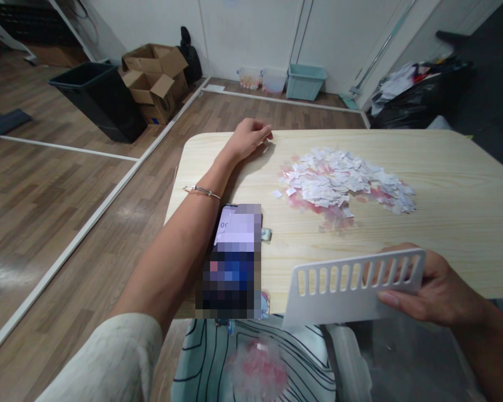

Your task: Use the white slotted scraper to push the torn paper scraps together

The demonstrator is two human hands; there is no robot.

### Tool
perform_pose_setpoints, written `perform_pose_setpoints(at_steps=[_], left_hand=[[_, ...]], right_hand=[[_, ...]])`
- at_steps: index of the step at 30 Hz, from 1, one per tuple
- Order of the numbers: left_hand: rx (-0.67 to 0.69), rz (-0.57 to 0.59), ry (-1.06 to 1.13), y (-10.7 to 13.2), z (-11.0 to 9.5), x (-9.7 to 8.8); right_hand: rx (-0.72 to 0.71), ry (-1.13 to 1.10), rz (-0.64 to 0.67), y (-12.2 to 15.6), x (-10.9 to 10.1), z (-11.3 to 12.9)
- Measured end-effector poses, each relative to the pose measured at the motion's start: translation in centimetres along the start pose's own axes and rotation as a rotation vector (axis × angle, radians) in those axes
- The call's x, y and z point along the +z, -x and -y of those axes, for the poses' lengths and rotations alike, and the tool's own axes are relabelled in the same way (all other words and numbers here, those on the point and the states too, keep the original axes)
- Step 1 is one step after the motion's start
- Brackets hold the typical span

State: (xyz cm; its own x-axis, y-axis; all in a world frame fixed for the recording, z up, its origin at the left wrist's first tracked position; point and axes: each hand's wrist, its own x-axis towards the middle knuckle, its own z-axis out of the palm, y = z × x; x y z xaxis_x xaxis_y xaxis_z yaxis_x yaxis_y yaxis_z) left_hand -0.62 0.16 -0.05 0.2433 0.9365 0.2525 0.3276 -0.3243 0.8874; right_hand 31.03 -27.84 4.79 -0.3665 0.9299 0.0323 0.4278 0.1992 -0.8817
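Note:
My right hand (440,290) grips a flat white slotted plastic divider (335,301), thumb on its near face. The strip is held over the table's near edge, with a row of slots along its upper part. Beyond it lies a loose pile of small white paper pieces (331,176) mixed with pink translucent bits (333,219). At the table's far left edge rests my left hand (251,137), fingers curled, with nothing visible in them. A phone (235,257), partly pixelated, lies beside my left forearm.
The wooden table (452,212) has rounded corners. Below its near edge are a clear plastic bin (411,357) and a pinkish clear bundle (260,371) on striped fabric (201,363). A black trash bin (104,100), cardboard boxes (155,84) and a teal tub (305,82) stand on the floor.

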Motion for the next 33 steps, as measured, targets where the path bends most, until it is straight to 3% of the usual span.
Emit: perform_pose_setpoints(at_steps=[3, 6, 11, 17, 27, 33], left_hand=[[0.007, 0.003, 0.005, -0.1, 0.1, 0.1], [0.009, 0.002, -0.011, -0.1, 0.2, 0.2], [-0.004, -0.014, -0.017, 0.0, -0.1, 0.1], [0.010, -0.002, 0.000, 0.1, -0.3, 0.0], [-0.003, -0.005, 0.032, 0.0, -0.1, 0.1], [-0.009, -0.002, -0.004, 0.0, -0.2, 0.0]], right_hand=[[-0.082, -0.017, 0.070, 0.1, -0.2, -0.3], [0.001, -0.088, 0.011, 0.5, -0.4, -0.8], [0.192, -0.072, -0.232, 0.9, -0.4, -1.5], [0.207, -0.036, -0.526, 0.1, 0.1, -2.0], [0.244, -0.039, -0.526, 0.1, 0.8, -0.3], [0.300, -0.171, -0.581, 0.2, 1.4, 0.3]])
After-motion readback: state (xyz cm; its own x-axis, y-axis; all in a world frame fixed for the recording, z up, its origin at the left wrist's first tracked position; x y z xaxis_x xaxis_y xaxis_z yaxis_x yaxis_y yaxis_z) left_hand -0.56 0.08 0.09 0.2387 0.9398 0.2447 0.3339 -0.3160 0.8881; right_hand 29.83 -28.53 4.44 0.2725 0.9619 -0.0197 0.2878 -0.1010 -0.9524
